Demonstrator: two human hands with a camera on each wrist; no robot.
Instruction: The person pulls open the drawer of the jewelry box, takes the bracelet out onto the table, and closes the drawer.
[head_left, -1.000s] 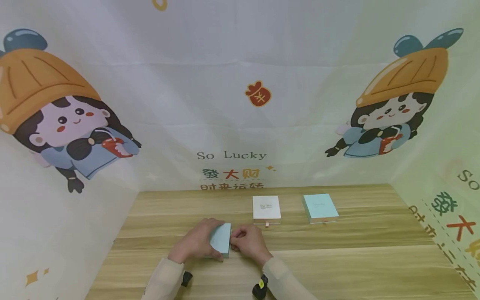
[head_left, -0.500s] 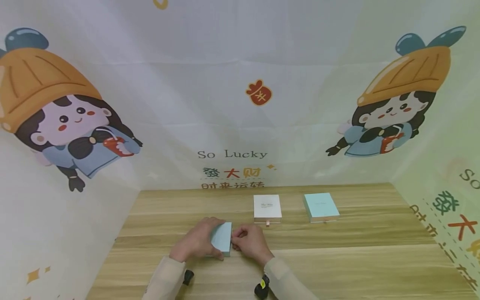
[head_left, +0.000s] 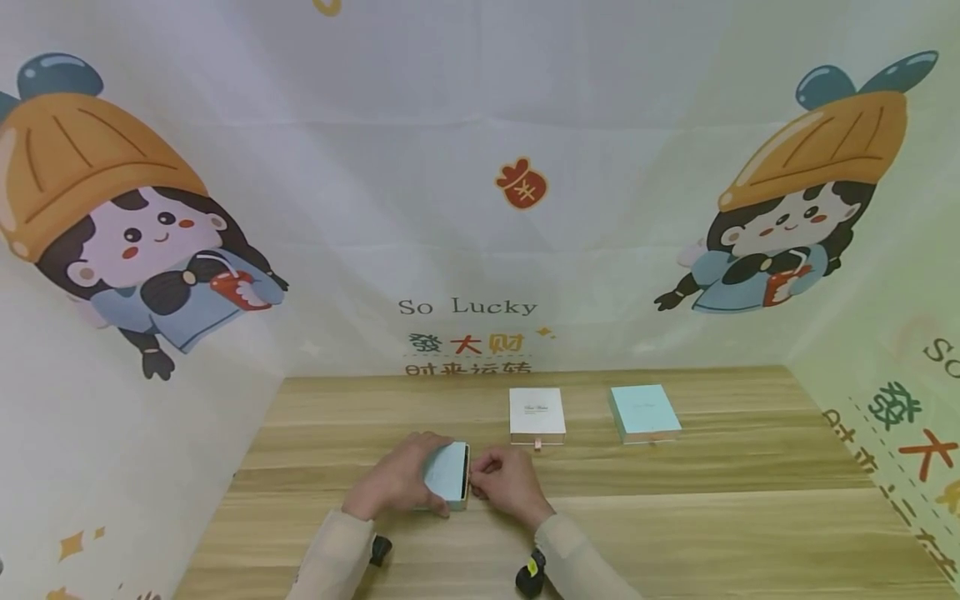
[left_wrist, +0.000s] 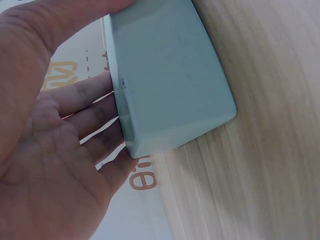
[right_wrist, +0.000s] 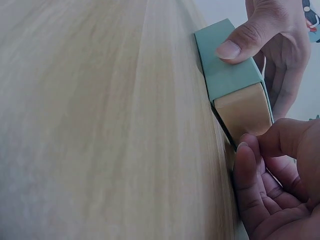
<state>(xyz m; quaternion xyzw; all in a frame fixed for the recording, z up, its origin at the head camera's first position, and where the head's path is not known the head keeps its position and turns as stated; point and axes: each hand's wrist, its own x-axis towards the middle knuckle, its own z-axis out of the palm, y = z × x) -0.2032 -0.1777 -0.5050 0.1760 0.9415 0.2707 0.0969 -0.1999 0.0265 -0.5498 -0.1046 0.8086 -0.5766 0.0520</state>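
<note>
A light-blue drawer box (head_left: 447,468) lies on the table in front of the person. The left hand (head_left: 405,473) grips its sleeve (right_wrist: 222,82), thumb on the near side and fingers on the far side. At the box's right end, the right hand (head_left: 512,485) pinches with thumb and forefinger at the lower middle of the tan drawer front (right_wrist: 244,111). Whatever small part lies between those fingertips is hidden. The drawer stands a little out of the sleeve, and a dark gap shows along its top in the head view.
Behind the hands on the wood-grain table (head_left: 712,517) lies a white drawer box (head_left: 537,412) with a small pink pull tab (head_left: 537,445). Farther right is another light-blue drawer box (head_left: 645,411). A printed cloth (head_left: 360,208) with cartoon figures hangs around the table.
The drawer has slid slightly rightward out of the sleeve, along with the right hand. The left hand keeps its hold on the sleeve.
</note>
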